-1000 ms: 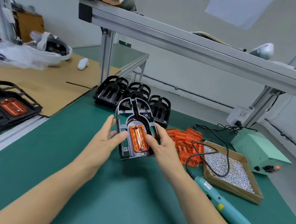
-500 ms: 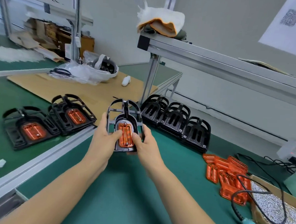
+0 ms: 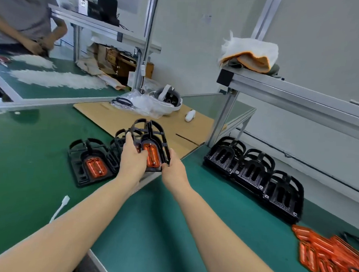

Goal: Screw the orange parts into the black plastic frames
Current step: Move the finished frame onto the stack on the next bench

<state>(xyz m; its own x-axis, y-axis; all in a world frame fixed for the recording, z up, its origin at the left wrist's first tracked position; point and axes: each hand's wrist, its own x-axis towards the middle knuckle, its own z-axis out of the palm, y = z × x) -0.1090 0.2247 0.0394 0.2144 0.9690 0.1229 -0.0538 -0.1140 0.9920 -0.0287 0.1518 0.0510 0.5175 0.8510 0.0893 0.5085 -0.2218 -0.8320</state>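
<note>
Both hands hold one black frame (image 3: 149, 134) with an orange part (image 3: 152, 156) seated in it, just left of the frame's centre, above the green desk (image 3: 190, 230). The left hand (image 3: 132, 161) grips its left edge, thumb near the orange part; the right hand (image 3: 173, 173) pinches the lower right corner. A finished frame (image 3: 90, 162) lies left of it. Empty frames (image 3: 255, 173) line the right, loose orange parts (image 3: 330, 258) piled lower right.
</note>
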